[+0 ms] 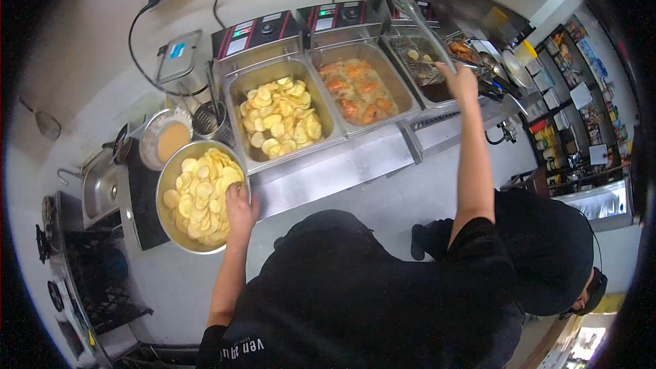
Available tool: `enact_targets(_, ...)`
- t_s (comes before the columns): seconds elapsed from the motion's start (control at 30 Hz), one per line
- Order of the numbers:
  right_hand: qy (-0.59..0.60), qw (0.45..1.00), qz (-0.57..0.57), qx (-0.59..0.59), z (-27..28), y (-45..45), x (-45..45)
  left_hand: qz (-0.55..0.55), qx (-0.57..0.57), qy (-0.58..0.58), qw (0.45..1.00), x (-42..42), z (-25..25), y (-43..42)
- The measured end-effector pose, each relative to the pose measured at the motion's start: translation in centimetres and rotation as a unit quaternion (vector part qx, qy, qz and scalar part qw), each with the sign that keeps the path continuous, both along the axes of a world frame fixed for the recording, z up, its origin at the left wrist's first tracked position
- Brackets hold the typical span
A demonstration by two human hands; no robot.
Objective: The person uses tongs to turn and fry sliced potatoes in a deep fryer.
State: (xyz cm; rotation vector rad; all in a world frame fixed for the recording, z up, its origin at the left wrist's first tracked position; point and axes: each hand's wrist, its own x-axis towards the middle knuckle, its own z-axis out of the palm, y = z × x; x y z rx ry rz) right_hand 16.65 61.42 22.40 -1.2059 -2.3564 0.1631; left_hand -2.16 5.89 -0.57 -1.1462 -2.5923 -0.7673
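My left hand [242, 210] is closed on the near right rim of a large metal bowl [164, 215], its fingers reaching inside beside the slices. Pale yellow potato slices [203, 195] fill this bowl. Out to the right, my right hand [462, 87] grips metal tongs [425, 29], raised over the right-hand fryer. In the left fryer [232, 99] lie many more potato slices [280, 117]. Orange-brown pieces of food [357, 89] bubble in oil in the middle fryer [410, 104]. A wire basket [424, 72] with a few slices sits in the right fryer.
A bowl of beige batter [173, 141] and a perforated metal container [206, 121] stand left of the fryers. Cooked pieces [465, 51] and utensils lie at the far right. Another person in black [547, 253] is close on my right. A sink [102, 188] is at the left.
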Motion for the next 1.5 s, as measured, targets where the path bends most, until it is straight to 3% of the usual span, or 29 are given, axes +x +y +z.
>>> enact_targets(0.07,-0.099,0.992,-0.054,0.064,-0.7,9.4,2.4,0.002,-0.004,0.005,1.0,0.0,-0.1,0.0)
enact_targets(0.27,-0.257,0.966,-0.043,0.007,-2.4,26.6,6.3,0.036,-0.047,-0.001,0.998,0.4,0.7,0.6)
enact_targets(0.4,-0.312,0.949,-0.009,-0.037,-2.8,29.1,5.1,0.04,-0.06,0.016,0.997,0.8,1.4,0.9)
enact_targets(0.57,-0.234,0.968,-0.004,-0.09,-5.3,32.6,3.9,0.066,-0.106,0.038,0.991,1.4,1.8,1.3)
enact_targets(0.67,-0.293,0.955,0.011,-0.05,-3.2,29.7,3.6,0.08,-0.11,0.048,0.99,1.6,1.4,1.2)
enact_targets(0.73,-0.254,0.953,0.039,-0.159,-1.3,27.1,3.7,0.078,-0.106,0.048,0.99,1.6,1.1,1.3)
enact_targets(0.77,-0.31,0.946,0.05,-0.08,-1.6,27.1,3.5,0.081,-0.112,0.039,0.99,1.5,1.0,1.3)
enact_targets(0.9,-0.27,0.952,0.114,-0.089,-5.3,31.0,4.0,0.074,-0.101,0.045,0.991,1.4,1.0,1.4)
enact_targets(1.17,-0.32,0.945,0.062,-0.043,-5.9,29.5,2.8,0.085,-0.122,0.045,0.988,1.4,0.6,1.3)
enact_targets(1.23,-0.261,0.957,0.119,-0.028,-4.1,27.8,3.3,0.091,-0.124,0.044,0.987,1.6,0.7,1.3)
enact_targets(1.4,-0.088,0.989,0.11,0.04,0.7,27.1,5.4,0.106,-0.129,0.034,0.985,1.6,0.5,1.3)
enact_targets(1.5,-0.068,0.995,0.002,0.074,6.0,24.3,10.3,0.099,-0.125,0.029,0.987,1.7,1.1,1.4)
